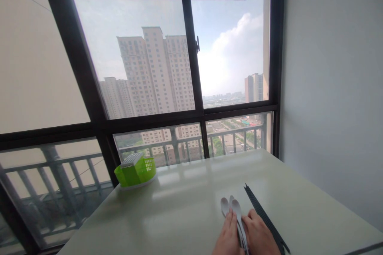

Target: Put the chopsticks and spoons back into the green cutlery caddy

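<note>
A green basket sits at the far left corner of the pale bench, against the window. At the near edge, the left hand lies flat, fingers extended, touching the white spoons bunched between both hands. The right hand rests on their other side, loosely curled; whether it grips anything cannot be told. Just right of it lie dark chopsticks, angled toward the near edge.

Tabletop open leftward; green basket far-left, chopsticks right.
</note>
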Tool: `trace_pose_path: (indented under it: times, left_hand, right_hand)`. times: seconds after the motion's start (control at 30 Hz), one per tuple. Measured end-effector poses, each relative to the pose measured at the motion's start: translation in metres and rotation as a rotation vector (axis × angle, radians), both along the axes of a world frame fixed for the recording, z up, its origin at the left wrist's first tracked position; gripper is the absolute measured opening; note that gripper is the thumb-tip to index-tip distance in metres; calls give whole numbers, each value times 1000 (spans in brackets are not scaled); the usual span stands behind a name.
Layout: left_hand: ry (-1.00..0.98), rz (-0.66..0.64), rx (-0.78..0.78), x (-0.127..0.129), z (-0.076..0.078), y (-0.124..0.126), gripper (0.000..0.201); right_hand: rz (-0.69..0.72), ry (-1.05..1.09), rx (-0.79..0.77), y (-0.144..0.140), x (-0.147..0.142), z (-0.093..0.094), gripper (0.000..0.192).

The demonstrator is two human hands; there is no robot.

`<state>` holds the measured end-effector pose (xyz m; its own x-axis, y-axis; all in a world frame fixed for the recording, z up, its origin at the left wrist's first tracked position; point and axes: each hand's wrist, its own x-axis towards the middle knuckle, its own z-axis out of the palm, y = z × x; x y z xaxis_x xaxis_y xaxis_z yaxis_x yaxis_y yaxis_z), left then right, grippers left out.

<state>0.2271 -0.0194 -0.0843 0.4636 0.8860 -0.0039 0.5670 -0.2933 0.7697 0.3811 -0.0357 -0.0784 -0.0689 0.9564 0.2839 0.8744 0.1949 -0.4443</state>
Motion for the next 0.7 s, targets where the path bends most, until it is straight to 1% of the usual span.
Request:
trace_pose_path:
  times: [0.07, 0.23, 0.37, 0.5, 0.6, 0.7]
  left_hand:
    - [-4, 9, -5, 2, -4, 0, 100]
    - [-59, 27, -66, 6, -8, -2, 85]
    - [-79, -7, -36, 6, -13, -3, 80]
    - [-103, -4, -33, 8, -26, -1, 79]
    - [-144, -7, -41, 11, -36, 1, 85]
    - [-139, -21, -39, 12, -41, 1, 89]
  right_hand:
    - [-17, -7, 5, 2, -3, 1, 32]
    - [-21, -25, 32, 2, -6, -1, 32]
    - [-46, -47, 36, 4, -3, -2, 32]
    - [-27, -15, 41, 10, 0, 0, 35]
    - [-19, 0, 45, 13, 3, 2, 34]
    - [-18, -6, 42, 13, 7, 2, 34]
